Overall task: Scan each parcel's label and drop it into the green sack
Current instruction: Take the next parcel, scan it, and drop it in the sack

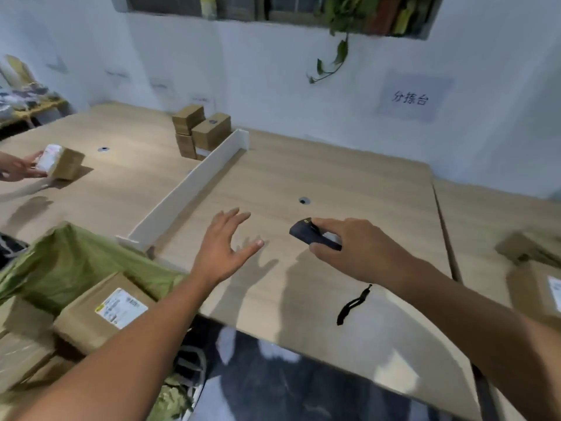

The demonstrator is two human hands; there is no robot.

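My right hand grips a small dark handheld scanner above the wooden table, its black wrist strap dangling below my forearm. To its left my left hand hovers empty over the table with fingers spread. The green sack gapes at the table's near left corner. A cardboard parcel with a white label lies inside it, among other brown boxes. More labelled parcels sit at the right edge of the table.
A low white divider splits the table. Behind it stands a stack of small cardboard boxes. At the far left another person's hand holds a small parcel. The dark floor shows below the table's front edge.
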